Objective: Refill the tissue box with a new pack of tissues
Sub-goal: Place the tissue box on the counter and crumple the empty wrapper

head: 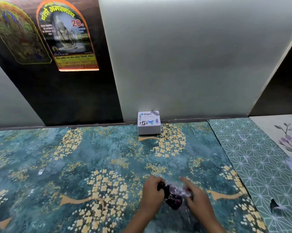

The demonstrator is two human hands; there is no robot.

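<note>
Both hands work a dark, shiny pack at the near edge.

The left hand curls shut on the pack at its far-left end; the right hand lies over its right side, fingers loosely spread, grip blurred. The pack's long axis seems to run far-left to near-right. The box stands well apart, straight beyond, against the far wall, equally reachable.

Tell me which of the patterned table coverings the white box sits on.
The white box sits on the dark teal covering with gold blossoms, against the wall. The geometric green one and the pale floral one lie further right.
</note>
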